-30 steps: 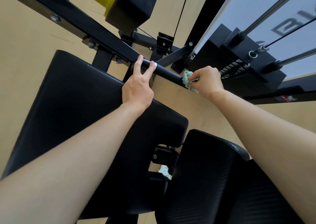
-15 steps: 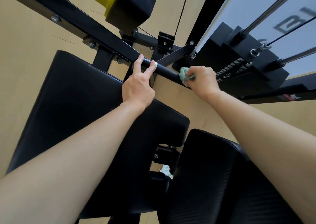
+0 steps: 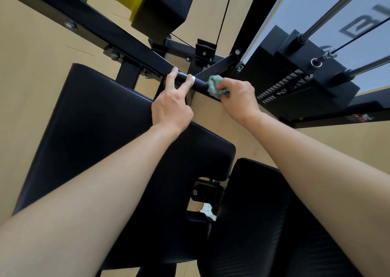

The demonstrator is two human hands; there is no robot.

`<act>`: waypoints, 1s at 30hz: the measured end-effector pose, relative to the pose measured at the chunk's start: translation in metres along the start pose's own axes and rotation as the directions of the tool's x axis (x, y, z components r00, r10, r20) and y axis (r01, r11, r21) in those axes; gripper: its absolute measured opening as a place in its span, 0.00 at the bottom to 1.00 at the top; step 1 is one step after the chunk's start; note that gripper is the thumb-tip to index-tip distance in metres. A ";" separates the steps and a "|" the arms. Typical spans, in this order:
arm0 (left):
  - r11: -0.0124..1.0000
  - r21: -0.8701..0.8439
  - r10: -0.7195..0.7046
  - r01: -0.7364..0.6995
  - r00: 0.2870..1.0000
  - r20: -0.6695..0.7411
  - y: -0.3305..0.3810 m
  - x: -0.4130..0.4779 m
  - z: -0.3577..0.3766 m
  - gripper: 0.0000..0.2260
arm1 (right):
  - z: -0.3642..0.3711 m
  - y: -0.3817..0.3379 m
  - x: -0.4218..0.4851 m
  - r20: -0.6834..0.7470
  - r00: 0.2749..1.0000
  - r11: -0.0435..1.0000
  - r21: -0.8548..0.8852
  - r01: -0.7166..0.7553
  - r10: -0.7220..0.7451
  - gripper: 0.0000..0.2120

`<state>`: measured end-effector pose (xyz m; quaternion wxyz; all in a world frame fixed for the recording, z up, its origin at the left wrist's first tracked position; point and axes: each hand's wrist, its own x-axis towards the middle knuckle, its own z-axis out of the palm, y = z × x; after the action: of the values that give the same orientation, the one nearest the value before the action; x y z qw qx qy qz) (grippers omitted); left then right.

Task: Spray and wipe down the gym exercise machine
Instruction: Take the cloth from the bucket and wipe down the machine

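A black handle bar [image 3: 200, 84] sticks out from the gym machine's black frame [image 3: 118, 34], above the padded back rest [image 3: 101, 133]. My left hand [image 3: 171, 105] holds the bar near its inner end, fingers wrapped over the top. My right hand [image 3: 238, 99] grips a bunched green cloth [image 3: 216, 85] and presses it against the bar just right of my left fingers. The part of the bar under the cloth is hidden.
A second black pad [image 3: 263, 217] lies at the lower right. The weight stack [image 3: 295, 82] with chrome guide rods [image 3: 329, 17] and a cable stands at the right. A yellow and black block [image 3: 156, 4] hangs at the top. The floor [image 3: 31, 55] is tan.
My right hand has slid the cloth leftward along the bar, from its outer end toward my left hand. My left hand has kept its hold in the same place.
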<state>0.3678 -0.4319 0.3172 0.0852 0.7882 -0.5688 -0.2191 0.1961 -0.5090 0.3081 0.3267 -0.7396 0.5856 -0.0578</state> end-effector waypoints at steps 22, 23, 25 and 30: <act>0.999 -0.017 0.038 -0.042 0.979 -0.199 -0.001 0.032 -0.002 0.14 | -0.022 0.037 0.028 0.273 0.930 0.968 -0.111 -0.224 0.246 0.17; 0.999 -0.029 0.016 -0.022 0.979 -0.204 0.000 0.036 -0.002 0.13 | -0.024 0.038 0.031 0.286 0.925 0.967 -0.113 -0.227 0.250 0.18; 1.000 -0.018 -0.010 0.007 0.978 -0.206 0.003 0.039 -0.001 0.12 | -0.023 0.024 0.036 0.307 0.933 0.982 -0.027 -0.188 0.187 0.17; 0.999 0.048 0.031 -0.021 0.977 -0.209 0.001 0.035 0.001 0.12 | -0.005 -0.034 0.045 0.300 0.953 0.938 0.340 -0.069 -0.039 0.14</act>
<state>0.3753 -0.4649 0.3085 0.1295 0.8011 -0.5718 -0.1208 0.2361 -0.5482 0.3175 0.5380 -0.6660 0.5149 -0.0438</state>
